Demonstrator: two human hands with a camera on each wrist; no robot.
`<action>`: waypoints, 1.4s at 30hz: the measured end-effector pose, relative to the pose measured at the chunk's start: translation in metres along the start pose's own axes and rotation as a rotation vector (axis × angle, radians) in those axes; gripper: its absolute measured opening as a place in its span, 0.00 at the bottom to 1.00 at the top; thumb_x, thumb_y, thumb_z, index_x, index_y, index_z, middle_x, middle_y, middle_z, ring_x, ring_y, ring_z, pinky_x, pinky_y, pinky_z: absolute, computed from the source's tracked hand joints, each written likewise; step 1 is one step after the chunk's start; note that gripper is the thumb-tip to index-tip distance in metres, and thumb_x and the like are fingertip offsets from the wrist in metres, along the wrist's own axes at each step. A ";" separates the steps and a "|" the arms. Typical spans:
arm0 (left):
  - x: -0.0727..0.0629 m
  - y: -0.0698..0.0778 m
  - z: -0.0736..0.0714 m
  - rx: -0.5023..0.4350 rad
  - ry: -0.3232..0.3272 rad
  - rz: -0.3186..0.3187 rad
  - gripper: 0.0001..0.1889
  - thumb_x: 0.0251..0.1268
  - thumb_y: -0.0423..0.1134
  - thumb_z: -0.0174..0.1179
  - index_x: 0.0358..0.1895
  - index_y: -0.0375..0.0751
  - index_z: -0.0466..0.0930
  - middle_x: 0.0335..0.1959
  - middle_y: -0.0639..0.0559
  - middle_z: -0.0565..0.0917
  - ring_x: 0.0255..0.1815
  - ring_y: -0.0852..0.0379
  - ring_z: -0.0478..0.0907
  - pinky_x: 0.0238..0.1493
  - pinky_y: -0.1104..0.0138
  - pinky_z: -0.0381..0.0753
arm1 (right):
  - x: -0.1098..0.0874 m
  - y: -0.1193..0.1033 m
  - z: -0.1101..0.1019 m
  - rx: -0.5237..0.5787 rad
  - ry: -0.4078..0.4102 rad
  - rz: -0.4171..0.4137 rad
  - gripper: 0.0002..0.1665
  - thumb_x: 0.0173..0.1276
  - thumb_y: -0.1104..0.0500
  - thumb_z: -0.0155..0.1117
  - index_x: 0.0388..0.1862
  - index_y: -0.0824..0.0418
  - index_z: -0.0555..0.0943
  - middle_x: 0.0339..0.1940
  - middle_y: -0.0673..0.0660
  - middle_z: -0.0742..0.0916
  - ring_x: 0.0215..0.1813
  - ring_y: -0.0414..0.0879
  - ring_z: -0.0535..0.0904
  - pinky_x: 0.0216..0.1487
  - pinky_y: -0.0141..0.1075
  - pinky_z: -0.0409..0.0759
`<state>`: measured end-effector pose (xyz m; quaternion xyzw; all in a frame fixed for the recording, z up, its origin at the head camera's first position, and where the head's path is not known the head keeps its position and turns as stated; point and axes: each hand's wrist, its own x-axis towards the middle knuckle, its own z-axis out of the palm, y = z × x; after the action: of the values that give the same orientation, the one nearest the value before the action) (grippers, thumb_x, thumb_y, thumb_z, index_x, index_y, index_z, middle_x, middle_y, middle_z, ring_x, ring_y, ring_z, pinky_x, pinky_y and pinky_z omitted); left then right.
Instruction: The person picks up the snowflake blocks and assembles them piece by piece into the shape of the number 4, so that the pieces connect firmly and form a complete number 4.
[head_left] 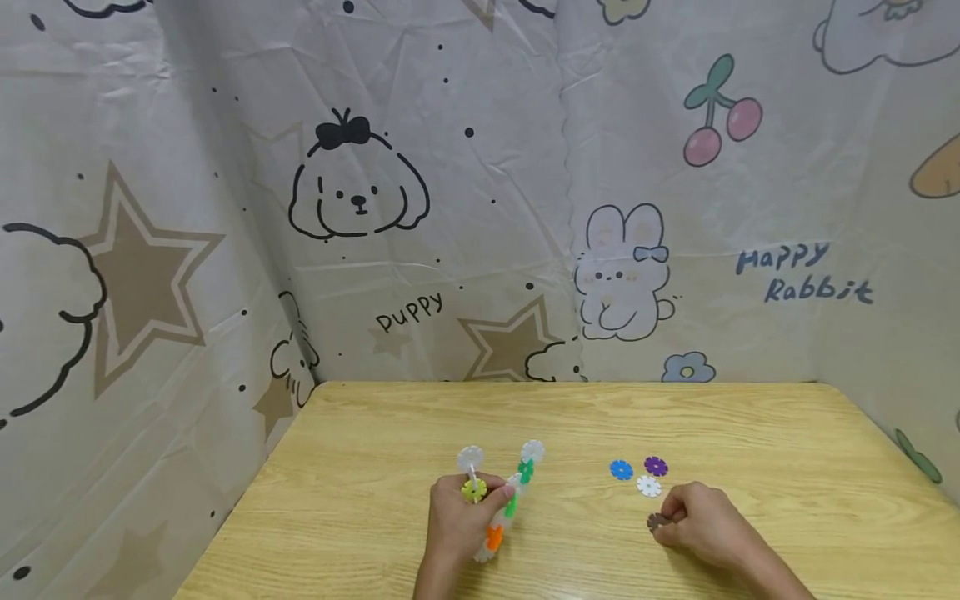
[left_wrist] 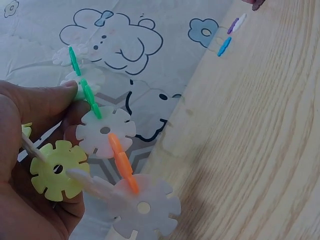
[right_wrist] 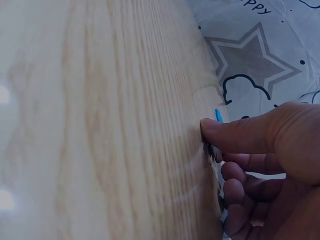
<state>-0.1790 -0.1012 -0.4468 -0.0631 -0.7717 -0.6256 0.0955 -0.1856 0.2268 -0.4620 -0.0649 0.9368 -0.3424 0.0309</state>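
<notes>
My left hand (head_left: 456, 525) holds a chain of notched plastic snowflake discs above the table, pinching it between thumb and fingers. Clear-white discs (left_wrist: 150, 212) alternate in it with green discs (left_wrist: 90, 99), an orange disc (left_wrist: 123, 162) and a yellow disc (left_wrist: 56, 182), slotted edge to edge. The chain bends at its lower end and both ends point away from me. Low over the tabletop, my right hand (head_left: 705, 521) pinches a brown disc (head_left: 657, 522) between thumb and fingers; in the right wrist view the fingers partly hide this disc (right_wrist: 215, 154).
Just beyond my right hand, a blue disc (head_left: 621, 470), a purple disc (head_left: 656, 466) and a white disc (head_left: 648, 487) lie flat on the wooden table (head_left: 360, 467). A printed cloth (head_left: 495, 208) hangs behind the table and along its sides.
</notes>
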 end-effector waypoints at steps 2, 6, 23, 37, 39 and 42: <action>0.000 0.000 0.001 -0.002 0.006 -0.002 0.06 0.55 0.35 0.75 0.29 0.37 0.88 0.27 0.52 0.87 0.27 0.60 0.81 0.29 0.71 0.80 | 0.001 -0.001 -0.001 -0.005 -0.001 0.018 0.14 0.47 0.64 0.79 0.27 0.59 0.80 0.26 0.50 0.80 0.32 0.45 0.73 0.33 0.37 0.72; 0.000 0.001 0.001 0.002 0.017 -0.011 0.06 0.55 0.35 0.75 0.28 0.37 0.88 0.27 0.52 0.87 0.27 0.60 0.80 0.28 0.71 0.80 | 0.001 -0.001 -0.004 0.020 -0.005 0.030 0.15 0.47 0.67 0.79 0.29 0.61 0.79 0.27 0.51 0.80 0.33 0.46 0.73 0.35 0.38 0.73; 0.000 0.003 0.001 -0.047 0.012 -0.056 0.06 0.54 0.33 0.75 0.28 0.35 0.88 0.28 0.51 0.87 0.30 0.58 0.81 0.31 0.69 0.81 | -0.001 0.005 -0.011 0.077 -0.097 -0.158 0.05 0.55 0.65 0.75 0.28 0.60 0.84 0.24 0.47 0.81 0.28 0.41 0.71 0.29 0.33 0.69; -0.002 0.008 0.004 -0.050 0.017 -0.098 0.05 0.54 0.33 0.75 0.29 0.35 0.88 0.28 0.50 0.87 0.30 0.57 0.81 0.32 0.69 0.81 | -0.002 -0.017 -0.004 0.102 -0.029 -0.165 0.04 0.61 0.59 0.73 0.29 0.55 0.85 0.26 0.45 0.83 0.31 0.40 0.73 0.33 0.34 0.71; -0.002 0.008 0.005 -0.047 0.014 -0.104 0.06 0.54 0.33 0.76 0.29 0.36 0.88 0.28 0.51 0.87 0.30 0.57 0.80 0.31 0.69 0.80 | -0.002 -0.021 -0.002 0.108 -0.008 -0.161 0.04 0.61 0.58 0.74 0.30 0.54 0.85 0.27 0.45 0.83 0.32 0.40 0.74 0.34 0.34 0.72; -0.002 0.009 0.006 -0.048 0.014 -0.110 0.06 0.54 0.34 0.76 0.29 0.36 0.88 0.28 0.51 0.87 0.30 0.57 0.80 0.31 0.69 0.80 | -0.001 -0.026 0.000 0.118 0.015 -0.166 0.03 0.61 0.59 0.74 0.30 0.54 0.86 0.27 0.44 0.83 0.31 0.40 0.73 0.33 0.34 0.72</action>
<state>-0.1759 -0.0933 -0.4401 -0.0185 -0.7582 -0.6486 0.0647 -0.1819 0.2071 -0.4453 -0.1375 0.9067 -0.3987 -0.0010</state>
